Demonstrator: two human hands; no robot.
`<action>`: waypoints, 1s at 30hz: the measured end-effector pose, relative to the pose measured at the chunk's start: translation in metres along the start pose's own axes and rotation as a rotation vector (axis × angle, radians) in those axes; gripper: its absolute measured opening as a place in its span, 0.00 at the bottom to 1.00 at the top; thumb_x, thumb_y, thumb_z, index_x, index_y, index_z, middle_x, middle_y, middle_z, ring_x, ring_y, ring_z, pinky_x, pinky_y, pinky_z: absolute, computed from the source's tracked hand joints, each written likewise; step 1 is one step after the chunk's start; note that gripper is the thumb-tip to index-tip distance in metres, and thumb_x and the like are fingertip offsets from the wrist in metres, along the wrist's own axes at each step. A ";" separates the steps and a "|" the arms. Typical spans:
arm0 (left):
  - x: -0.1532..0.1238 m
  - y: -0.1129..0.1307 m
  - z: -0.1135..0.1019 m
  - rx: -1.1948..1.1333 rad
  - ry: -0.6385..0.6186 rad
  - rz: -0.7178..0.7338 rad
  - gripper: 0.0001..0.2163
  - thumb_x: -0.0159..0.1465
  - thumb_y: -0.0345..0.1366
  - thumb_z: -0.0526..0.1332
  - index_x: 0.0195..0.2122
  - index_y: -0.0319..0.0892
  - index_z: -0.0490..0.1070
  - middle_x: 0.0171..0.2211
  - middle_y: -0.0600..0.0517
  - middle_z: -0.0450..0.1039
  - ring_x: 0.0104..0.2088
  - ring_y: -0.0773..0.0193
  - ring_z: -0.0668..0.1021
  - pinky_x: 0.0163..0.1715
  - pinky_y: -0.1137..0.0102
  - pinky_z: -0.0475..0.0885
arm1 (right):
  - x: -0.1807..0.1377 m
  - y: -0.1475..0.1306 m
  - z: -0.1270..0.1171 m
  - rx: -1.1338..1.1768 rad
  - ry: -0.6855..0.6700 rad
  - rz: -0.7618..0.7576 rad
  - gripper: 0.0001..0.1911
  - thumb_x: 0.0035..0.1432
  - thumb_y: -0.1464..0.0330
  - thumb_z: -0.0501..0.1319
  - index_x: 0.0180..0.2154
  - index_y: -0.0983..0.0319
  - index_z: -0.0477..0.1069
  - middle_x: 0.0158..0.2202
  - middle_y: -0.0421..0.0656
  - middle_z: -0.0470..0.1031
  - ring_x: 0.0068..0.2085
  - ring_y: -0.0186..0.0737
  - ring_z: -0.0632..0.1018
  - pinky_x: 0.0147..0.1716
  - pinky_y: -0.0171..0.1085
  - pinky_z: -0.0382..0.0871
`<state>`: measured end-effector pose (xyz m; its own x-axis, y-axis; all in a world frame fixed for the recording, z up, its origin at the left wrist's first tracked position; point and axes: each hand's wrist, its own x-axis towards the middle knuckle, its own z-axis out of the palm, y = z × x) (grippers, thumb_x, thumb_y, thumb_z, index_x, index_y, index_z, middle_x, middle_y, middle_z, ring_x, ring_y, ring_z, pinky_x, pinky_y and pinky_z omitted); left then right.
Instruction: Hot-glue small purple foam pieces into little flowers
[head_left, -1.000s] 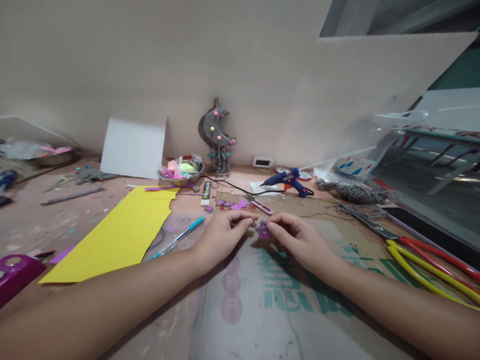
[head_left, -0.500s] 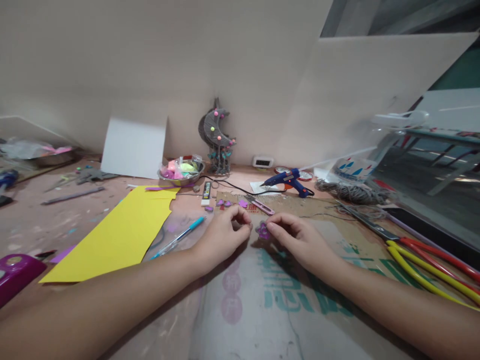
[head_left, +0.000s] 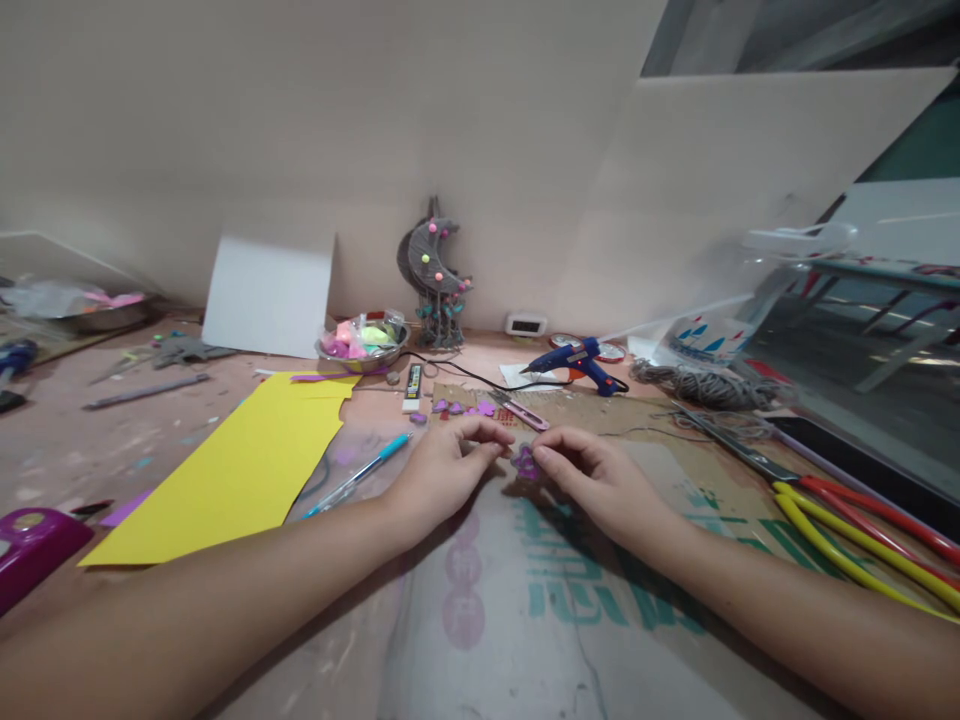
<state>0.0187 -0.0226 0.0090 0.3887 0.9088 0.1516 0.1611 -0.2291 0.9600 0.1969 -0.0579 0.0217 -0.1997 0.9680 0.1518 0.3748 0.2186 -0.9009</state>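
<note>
My left hand [head_left: 444, 467] and my right hand [head_left: 596, 478] rest close together on a flat cardboard sheet [head_left: 570, 590] in the middle of the table. Between their fingertips lies a small purple flower-shaped cutout [head_left: 525, 461]. The right thumb and forefinger pinch its right edge. The left fingers are curled together just left of it; I cannot make out whether they hold anything. More small purple cutouts [head_left: 465, 408] lie just beyond the hands, beside a pink cutter [head_left: 523, 410].
A yellow paper sheet [head_left: 240, 462] and a teal pen [head_left: 360, 472] lie to the left. A blue glue gun [head_left: 576, 363], a bowl of bright scraps [head_left: 361, 342] and a crescent moon ornament [head_left: 433, 270] stand at the back. Grey twine [head_left: 705, 384], scissors and yellow and red tubes [head_left: 862, 530] lie right.
The left fingers curled up into a loose fist half a second ago and have now lowered and stretched toward the purple cutout again. The right hand has hardly moved.
</note>
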 end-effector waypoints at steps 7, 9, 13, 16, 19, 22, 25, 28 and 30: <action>0.000 0.001 0.002 -0.049 0.010 0.019 0.10 0.60 0.30 0.55 0.41 0.39 0.73 0.41 0.48 0.77 0.43 0.62 0.77 0.45 0.68 0.70 | 0.000 -0.003 0.002 0.027 -0.003 0.021 0.12 0.57 0.60 0.56 0.28 0.62 0.65 0.22 0.36 0.66 0.22 0.31 0.69 0.22 0.31 0.63; -0.001 0.002 0.001 -0.029 0.010 0.006 0.09 0.59 0.30 0.58 0.40 0.39 0.73 0.39 0.48 0.77 0.41 0.62 0.77 0.43 0.68 0.71 | 0.000 -0.003 0.002 0.008 -0.002 0.008 0.12 0.57 0.60 0.56 0.28 0.62 0.66 0.22 0.37 0.66 0.22 0.31 0.69 0.23 0.31 0.63; -0.001 0.001 -0.002 0.042 0.005 0.028 0.09 0.57 0.35 0.61 0.39 0.40 0.73 0.37 0.49 0.76 0.37 0.63 0.77 0.39 0.69 0.71 | 0.001 -0.004 0.001 -0.033 0.007 -0.006 0.11 0.57 0.61 0.56 0.28 0.62 0.67 0.22 0.38 0.67 0.23 0.31 0.68 0.22 0.31 0.62; -0.002 0.000 -0.002 0.070 0.008 0.022 0.10 0.57 0.36 0.60 0.40 0.41 0.73 0.36 0.51 0.76 0.34 0.65 0.76 0.36 0.71 0.70 | 0.000 -0.004 0.000 -0.050 0.011 -0.011 0.11 0.57 0.62 0.56 0.28 0.62 0.68 0.22 0.38 0.67 0.23 0.31 0.68 0.22 0.31 0.61; -0.003 0.002 -0.001 0.097 0.015 0.012 0.10 0.57 0.35 0.59 0.39 0.40 0.72 0.34 0.51 0.75 0.31 0.67 0.74 0.31 0.73 0.69 | 0.000 -0.004 0.000 -0.052 0.016 -0.013 0.11 0.57 0.62 0.56 0.28 0.63 0.67 0.22 0.38 0.67 0.23 0.30 0.67 0.22 0.30 0.61; -0.002 0.003 0.000 0.127 0.019 0.018 0.09 0.56 0.34 0.58 0.38 0.40 0.71 0.32 0.52 0.73 0.29 0.67 0.73 0.29 0.74 0.67 | 0.000 -0.003 0.000 -0.062 0.018 -0.009 0.12 0.57 0.61 0.56 0.28 0.63 0.67 0.21 0.37 0.65 0.22 0.30 0.66 0.21 0.30 0.61; -0.002 0.002 0.000 0.137 0.018 0.030 0.08 0.56 0.32 0.57 0.37 0.40 0.71 0.30 0.53 0.72 0.29 0.68 0.72 0.29 0.74 0.67 | 0.000 -0.002 0.001 -0.038 0.008 0.006 0.12 0.57 0.60 0.56 0.28 0.63 0.67 0.21 0.37 0.65 0.22 0.30 0.66 0.21 0.30 0.61; -0.002 0.001 0.000 0.143 0.024 0.064 0.07 0.55 0.29 0.56 0.35 0.40 0.69 0.29 0.54 0.70 0.29 0.69 0.71 0.30 0.75 0.66 | 0.000 -0.002 0.001 -0.009 -0.004 0.012 0.13 0.57 0.60 0.56 0.28 0.63 0.66 0.20 0.37 0.65 0.22 0.30 0.66 0.21 0.30 0.61; -0.002 0.000 0.000 0.140 0.020 0.074 0.05 0.55 0.29 0.56 0.33 0.40 0.68 0.29 0.55 0.69 0.30 0.68 0.71 0.31 0.74 0.66 | 0.000 -0.003 0.001 -0.029 0.002 0.004 0.13 0.57 0.60 0.56 0.28 0.63 0.67 0.20 0.37 0.65 0.22 0.30 0.66 0.21 0.30 0.61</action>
<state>0.0179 -0.0245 0.0090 0.3858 0.8944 0.2265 0.2583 -0.3404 0.9041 0.1949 -0.0588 0.0235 -0.1961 0.9691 0.1494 0.4019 0.2184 -0.8892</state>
